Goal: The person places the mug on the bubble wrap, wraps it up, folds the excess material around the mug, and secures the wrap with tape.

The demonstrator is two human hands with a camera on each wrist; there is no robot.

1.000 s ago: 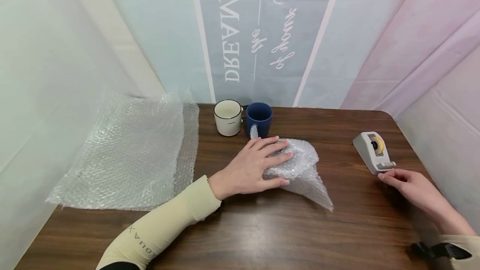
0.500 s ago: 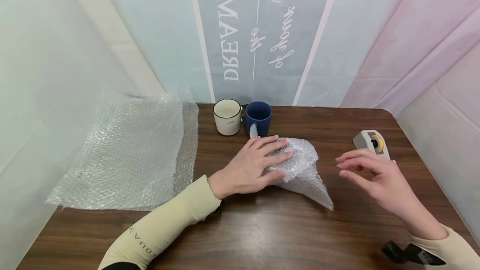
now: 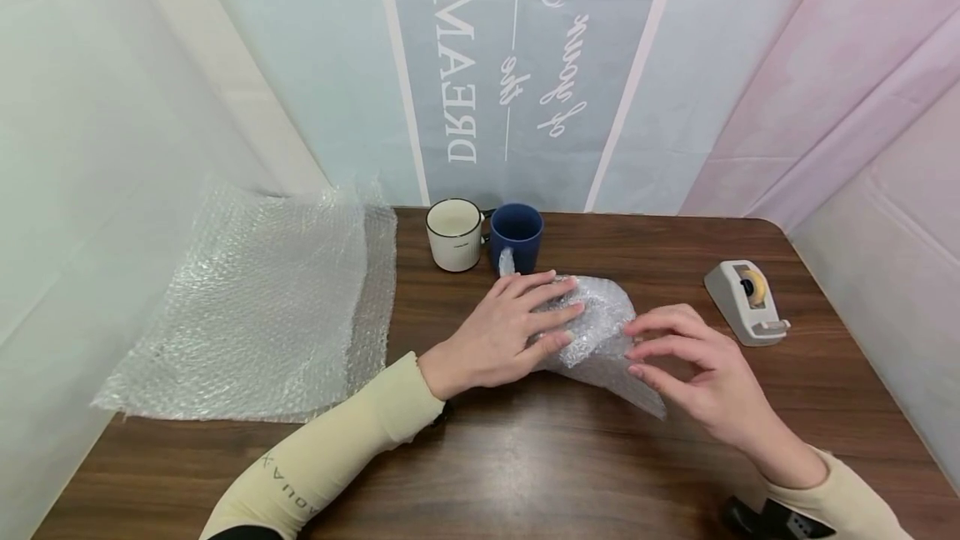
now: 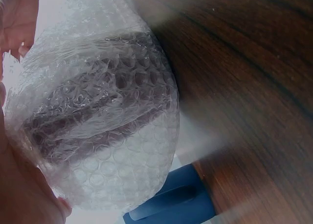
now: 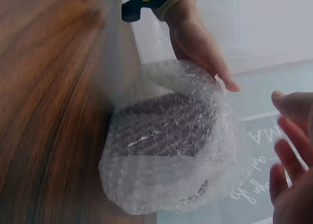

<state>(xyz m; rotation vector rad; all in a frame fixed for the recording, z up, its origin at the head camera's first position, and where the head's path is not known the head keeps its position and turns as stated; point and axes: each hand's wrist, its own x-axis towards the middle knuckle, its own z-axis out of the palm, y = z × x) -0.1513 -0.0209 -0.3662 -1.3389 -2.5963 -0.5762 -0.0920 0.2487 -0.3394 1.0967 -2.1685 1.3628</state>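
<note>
A bubble-wrapped bundle [image 3: 600, 315] sits mid-table with a loose flap [image 3: 622, 382] toward the front right. Through the plastic in the right wrist view, a dark purplish shape [image 5: 166, 126] shows. My left hand [image 3: 510, 332] rests on the bundle's left side and top, its fingers spread. My right hand [image 3: 697, 365] is at the bundle's right edge, fingers lightly bent and thumb apart. In the right wrist view those fingers [image 5: 296, 141] stand apart from one another beside the wrap, and no object shows between them.
A blue mug [image 3: 517, 236] and a white mug [image 3: 455, 236] with a dark rim stand behind the bundle. Sheets of bubble wrap [image 3: 262, 315] lie at the left. A white tape dispenser [image 3: 746, 307] with yellow tape stands at the right. A printed cloth backdrop [image 3: 517, 65] rises behind.
My right hand has left the tape dispenser and moved left to the bundle's right edge. The left hand stays on the wrap, its thumb drawn a little closer to the fingers.
</note>
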